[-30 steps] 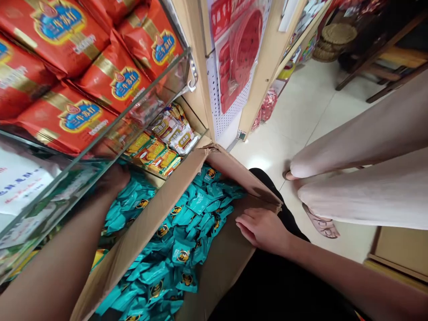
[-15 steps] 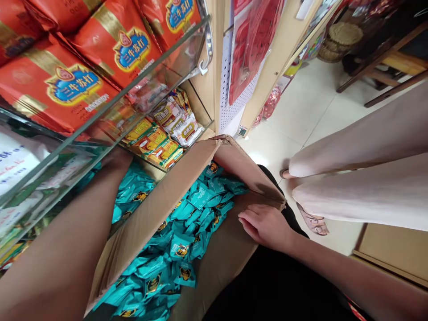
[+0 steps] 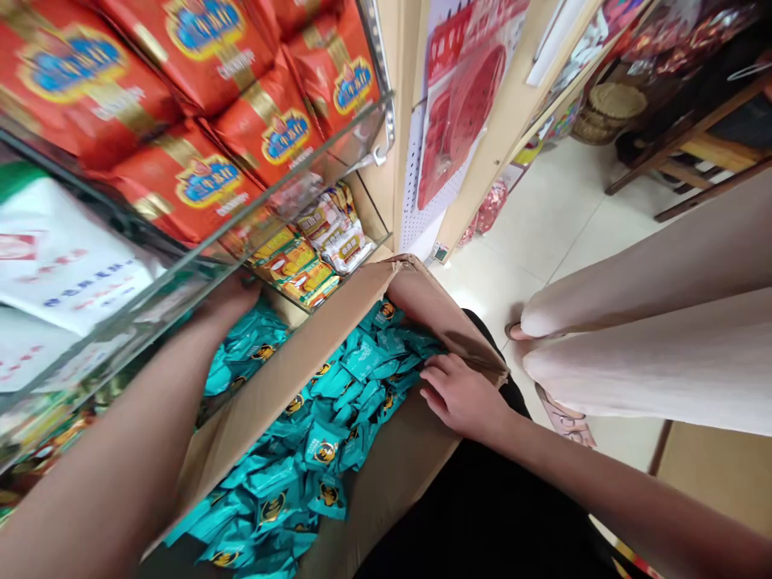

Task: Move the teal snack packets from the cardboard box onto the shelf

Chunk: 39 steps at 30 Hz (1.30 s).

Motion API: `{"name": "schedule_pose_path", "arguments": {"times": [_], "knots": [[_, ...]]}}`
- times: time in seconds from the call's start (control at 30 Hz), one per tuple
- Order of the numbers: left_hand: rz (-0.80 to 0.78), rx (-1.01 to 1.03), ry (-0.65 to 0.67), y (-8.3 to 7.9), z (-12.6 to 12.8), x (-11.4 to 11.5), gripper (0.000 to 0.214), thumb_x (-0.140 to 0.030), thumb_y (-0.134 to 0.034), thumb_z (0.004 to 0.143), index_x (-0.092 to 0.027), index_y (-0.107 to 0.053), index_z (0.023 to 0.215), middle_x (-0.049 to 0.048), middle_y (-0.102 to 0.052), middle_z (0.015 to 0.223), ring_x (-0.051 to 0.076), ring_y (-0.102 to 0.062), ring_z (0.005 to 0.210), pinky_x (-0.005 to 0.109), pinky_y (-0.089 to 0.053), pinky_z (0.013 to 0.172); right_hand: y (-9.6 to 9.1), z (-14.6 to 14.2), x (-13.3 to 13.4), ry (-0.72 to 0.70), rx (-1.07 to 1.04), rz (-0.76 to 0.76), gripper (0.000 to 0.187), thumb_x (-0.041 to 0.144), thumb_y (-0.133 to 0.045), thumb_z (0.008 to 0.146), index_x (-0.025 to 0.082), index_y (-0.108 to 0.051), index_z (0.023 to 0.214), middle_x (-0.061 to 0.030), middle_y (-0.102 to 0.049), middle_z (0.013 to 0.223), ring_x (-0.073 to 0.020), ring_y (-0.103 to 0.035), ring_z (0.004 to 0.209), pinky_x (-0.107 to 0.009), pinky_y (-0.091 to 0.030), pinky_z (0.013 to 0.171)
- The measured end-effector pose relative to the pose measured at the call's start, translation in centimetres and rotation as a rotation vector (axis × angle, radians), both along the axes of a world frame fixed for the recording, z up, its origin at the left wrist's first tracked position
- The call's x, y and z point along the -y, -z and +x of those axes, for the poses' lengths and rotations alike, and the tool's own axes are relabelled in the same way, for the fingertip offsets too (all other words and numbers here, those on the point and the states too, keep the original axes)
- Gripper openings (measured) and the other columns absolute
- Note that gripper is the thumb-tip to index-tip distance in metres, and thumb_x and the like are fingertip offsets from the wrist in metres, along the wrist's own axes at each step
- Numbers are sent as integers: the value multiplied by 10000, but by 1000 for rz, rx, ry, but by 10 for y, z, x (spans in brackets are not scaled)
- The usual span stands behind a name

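A brown cardboard box full of small teal snack packets stands against a shelf. My right hand rests on the box's right wall, fingers curled over its edge beside the packets. My left hand reaches under a glass shelf into the lower shelf, over a pile of the same teal packets. Its fingers are hidden behind the glass. Yellow and white snack packs lie further back on that lower shelf.
Red biscuit bags fill the shelf above the glass. White bags lie at the left. Another person's legs in pale trousers and sandals stand close on the right, on a light tiled floor. A wooden shelf upright rises behind.
My right hand slid a little forward along the box wall toward the packets. My left hand stayed under the glass shelf. The view shifted slightly.
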<state>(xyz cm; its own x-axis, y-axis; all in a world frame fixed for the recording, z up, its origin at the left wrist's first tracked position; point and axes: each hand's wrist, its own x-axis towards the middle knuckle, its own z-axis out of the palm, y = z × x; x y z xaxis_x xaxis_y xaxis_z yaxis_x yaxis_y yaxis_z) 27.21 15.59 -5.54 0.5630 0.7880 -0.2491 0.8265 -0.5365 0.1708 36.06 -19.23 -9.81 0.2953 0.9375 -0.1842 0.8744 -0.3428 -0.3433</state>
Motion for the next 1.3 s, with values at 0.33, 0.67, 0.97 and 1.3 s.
{"name": "schedule_pose_path", "arguments": {"times": [0.33,0.67,0.97,1.3], "knots": [[92,634,108,-98,-138,184,192,-352,-536,713,-269,-602,873,8,-632,910,177,-582,847,288,-441,803,13,12,-60,83,185,-204,225,38,-347,815,72,-540,924,-172,-630,817,-242,-624,758,-302,-458,616],[-788,902,-566,-24,-131,283,537,-560,-405,744,-214,-468,1150,93,-566,1079,192,-597,818,274,-489,586,-58,-34,-11,244,-914,278,241,390,-372,844,207,-341,691,3,-566,626,-158,-607,572,-282,-482,547],[-377,1079,-620,-36,-119,289,378,-527,-370,774,-188,-535,791,48,-590,829,185,-544,805,275,-432,722,-69,-93,-14,198,-926,523,314,465,-394,819,199,-371,653,43,-398,564,-99,-435,534,-203,-381,499],[-228,1031,-468,-47,-130,289,348,-478,-327,800,-231,-486,614,16,-524,623,175,-507,638,265,-410,619,-75,-92,-23,80,-670,610,335,412,-306,859,208,-330,594,44,-318,508,-105,-355,473,-220,-302,465]]}}
